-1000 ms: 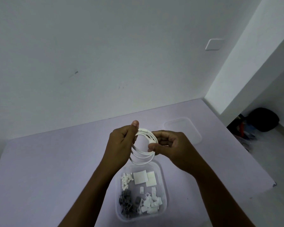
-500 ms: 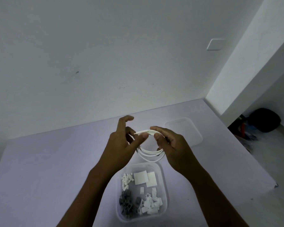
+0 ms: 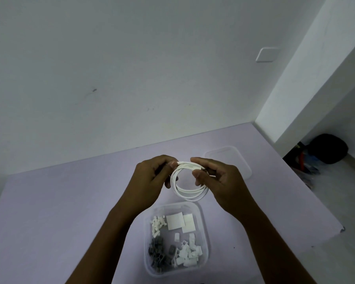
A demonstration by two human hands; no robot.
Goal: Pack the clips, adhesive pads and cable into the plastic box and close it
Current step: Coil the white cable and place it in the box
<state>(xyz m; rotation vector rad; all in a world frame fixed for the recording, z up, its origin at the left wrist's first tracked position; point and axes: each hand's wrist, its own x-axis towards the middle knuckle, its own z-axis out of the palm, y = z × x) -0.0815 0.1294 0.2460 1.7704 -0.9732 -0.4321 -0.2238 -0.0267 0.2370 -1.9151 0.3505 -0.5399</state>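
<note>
The clips (image 3: 173, 250) and adhesive pads (image 3: 179, 222) lie already in the open plastic box (image 3: 204, 218). Both hands, left (image 3: 152, 182) and right (image 3: 219, 181), pinch the coiled white cable (image 3: 190, 191) above it. The lid (image 3: 230, 158) waits on the counter (image 3: 59, 212); cable and closing remain.

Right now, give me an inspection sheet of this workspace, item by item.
Surface: lilac table, bare at left.
Job's things: open plastic box holds white clips, grey clips, adhesive pads; lid lies apart, far right.
Clutter: nothing seen.
Hands: left hand and right hand both grip the coil above the box.
Cables: white cable, coiled, not yet packed.
Surroundings: white walls, wall plate, dark bag on floor.
</note>
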